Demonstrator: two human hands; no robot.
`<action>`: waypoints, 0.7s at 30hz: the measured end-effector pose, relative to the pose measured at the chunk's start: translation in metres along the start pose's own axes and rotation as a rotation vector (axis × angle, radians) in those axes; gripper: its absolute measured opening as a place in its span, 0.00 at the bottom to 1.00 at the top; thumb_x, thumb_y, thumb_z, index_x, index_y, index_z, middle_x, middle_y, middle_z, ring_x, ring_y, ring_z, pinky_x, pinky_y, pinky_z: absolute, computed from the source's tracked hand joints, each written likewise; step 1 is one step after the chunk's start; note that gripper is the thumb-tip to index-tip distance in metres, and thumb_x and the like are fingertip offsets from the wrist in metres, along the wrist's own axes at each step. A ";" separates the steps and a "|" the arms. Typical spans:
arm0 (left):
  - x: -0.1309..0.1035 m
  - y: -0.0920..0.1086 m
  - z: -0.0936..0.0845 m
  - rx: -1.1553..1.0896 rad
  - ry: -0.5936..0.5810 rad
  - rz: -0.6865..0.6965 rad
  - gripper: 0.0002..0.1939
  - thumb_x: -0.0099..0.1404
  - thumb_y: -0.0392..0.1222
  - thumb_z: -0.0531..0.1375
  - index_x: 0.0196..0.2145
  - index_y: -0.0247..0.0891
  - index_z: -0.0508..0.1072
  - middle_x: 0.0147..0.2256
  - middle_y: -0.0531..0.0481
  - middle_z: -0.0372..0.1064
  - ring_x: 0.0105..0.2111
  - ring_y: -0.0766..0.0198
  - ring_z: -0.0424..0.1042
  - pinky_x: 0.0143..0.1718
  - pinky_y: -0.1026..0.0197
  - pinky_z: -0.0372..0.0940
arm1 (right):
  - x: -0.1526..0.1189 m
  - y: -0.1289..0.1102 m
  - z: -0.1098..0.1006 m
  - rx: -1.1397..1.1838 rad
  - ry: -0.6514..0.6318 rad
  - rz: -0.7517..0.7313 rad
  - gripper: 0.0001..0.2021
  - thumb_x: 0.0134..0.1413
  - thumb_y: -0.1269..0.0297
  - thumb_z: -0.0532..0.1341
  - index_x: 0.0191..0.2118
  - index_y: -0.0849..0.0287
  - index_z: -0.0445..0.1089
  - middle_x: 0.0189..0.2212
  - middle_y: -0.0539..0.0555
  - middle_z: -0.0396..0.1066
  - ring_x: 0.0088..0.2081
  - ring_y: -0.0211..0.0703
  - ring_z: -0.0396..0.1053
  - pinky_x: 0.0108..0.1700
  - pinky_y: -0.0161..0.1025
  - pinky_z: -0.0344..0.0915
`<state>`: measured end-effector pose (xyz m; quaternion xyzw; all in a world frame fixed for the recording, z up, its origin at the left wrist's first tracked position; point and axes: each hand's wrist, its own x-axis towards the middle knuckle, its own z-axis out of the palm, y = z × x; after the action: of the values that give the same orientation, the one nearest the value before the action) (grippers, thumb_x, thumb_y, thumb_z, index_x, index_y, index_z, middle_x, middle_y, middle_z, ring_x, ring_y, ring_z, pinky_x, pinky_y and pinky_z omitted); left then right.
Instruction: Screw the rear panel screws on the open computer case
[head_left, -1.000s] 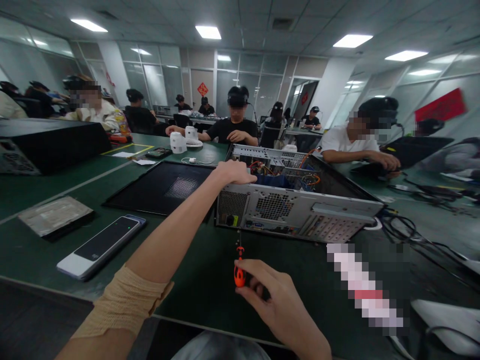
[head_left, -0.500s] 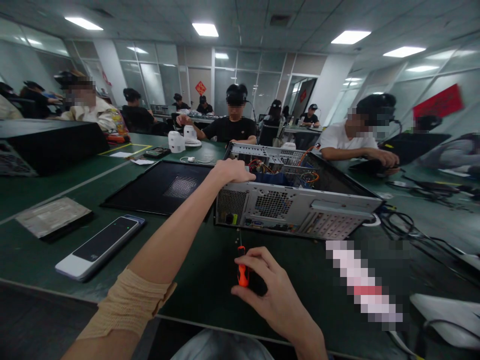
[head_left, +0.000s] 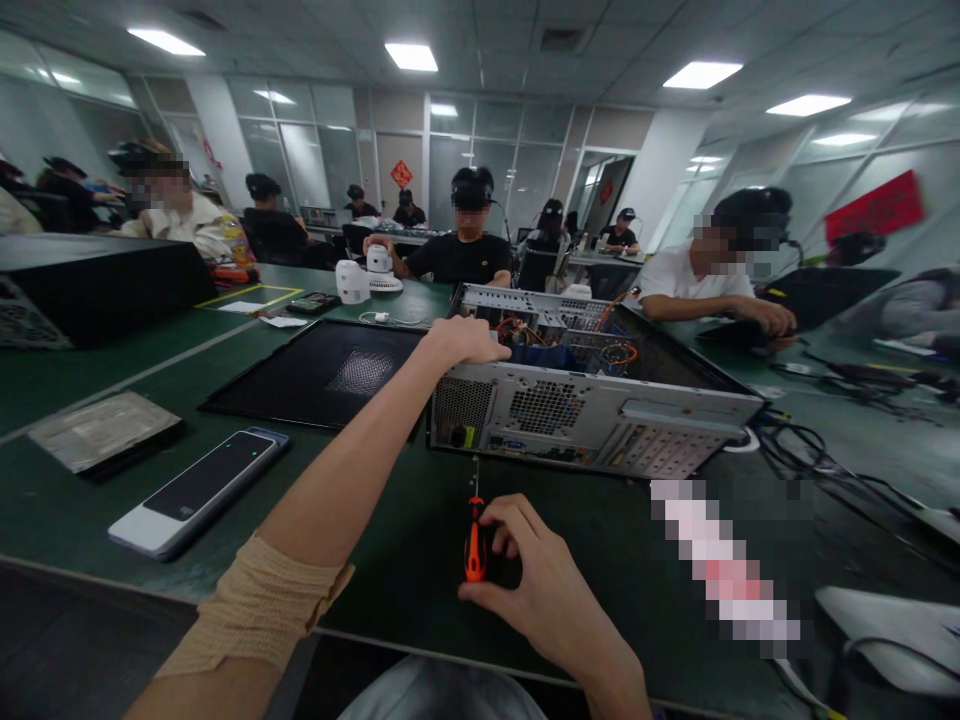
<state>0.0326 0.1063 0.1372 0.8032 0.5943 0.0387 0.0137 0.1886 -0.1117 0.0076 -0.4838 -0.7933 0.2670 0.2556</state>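
An open computer case [head_left: 600, 410] lies on the green table, its vented rear panel towards me. My left hand [head_left: 469, 342] rests on the case's near left top edge, fingers partly hidden inside it; whether they grip anything does not show. Just in front of the case, my right hand [head_left: 525, 560] is curled round an orange and black screwdriver [head_left: 475, 550], thumb and fingertips at its handle. The screwdriver's shaft points at the case's lower edge, with tiny screws close by.
A black side panel [head_left: 315, 375] lies left of the case, with a metal drive [head_left: 105, 430] and a white device with a dark screen [head_left: 202, 490] nearer me. Black cables [head_left: 795, 440] lie at the right. A person [head_left: 465, 250] sits opposite, another [head_left: 720, 265] at the right.
The screwdriver has turned in my right hand and shifted slightly left, and my fingers have moved along its handle. My left hand has stayed on the case.
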 end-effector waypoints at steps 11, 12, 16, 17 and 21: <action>-0.003 0.001 -0.002 -0.008 -0.003 -0.011 0.40 0.60 0.65 0.52 0.60 0.34 0.68 0.59 0.34 0.65 0.54 0.41 0.68 0.51 0.47 0.63 | 0.001 -0.004 -0.002 0.087 -0.079 0.020 0.24 0.50 0.66 0.72 0.53 0.49 0.69 0.44 0.47 0.73 0.45 0.42 0.72 0.49 0.38 0.67; -0.002 0.000 -0.002 -0.007 0.000 -0.008 0.40 0.60 0.65 0.52 0.60 0.34 0.68 0.59 0.35 0.65 0.54 0.40 0.68 0.51 0.46 0.63 | 0.000 -0.004 -0.002 0.093 -0.065 0.027 0.22 0.50 0.66 0.72 0.51 0.50 0.70 0.43 0.47 0.74 0.43 0.41 0.72 0.48 0.38 0.67; -0.001 0.000 -0.001 -0.002 -0.004 -0.015 0.39 0.61 0.65 0.52 0.60 0.37 0.68 0.59 0.37 0.67 0.54 0.41 0.68 0.52 0.47 0.63 | 0.001 0.000 -0.001 0.091 -0.047 -0.053 0.11 0.51 0.63 0.71 0.41 0.52 0.75 0.53 0.49 0.68 0.49 0.41 0.71 0.52 0.37 0.66; -0.001 0.000 -0.001 0.000 -0.005 -0.015 0.38 0.61 0.65 0.52 0.61 0.37 0.68 0.59 0.37 0.67 0.54 0.41 0.68 0.52 0.47 0.63 | 0.001 0.001 0.000 0.084 -0.049 -0.075 0.10 0.52 0.63 0.71 0.41 0.52 0.75 0.54 0.49 0.68 0.51 0.41 0.71 0.54 0.37 0.65; -0.001 0.000 -0.001 0.014 -0.009 -0.015 0.39 0.61 0.65 0.51 0.61 0.36 0.68 0.58 0.37 0.67 0.54 0.42 0.68 0.51 0.48 0.64 | 0.002 0.002 0.002 0.080 -0.054 -0.138 0.13 0.59 0.60 0.66 0.50 0.48 0.74 0.55 0.49 0.69 0.52 0.41 0.71 0.57 0.37 0.64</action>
<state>0.0325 0.1052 0.1377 0.7991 0.6004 0.0309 0.0111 0.1880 -0.1094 0.0049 -0.4098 -0.8202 0.2932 0.2709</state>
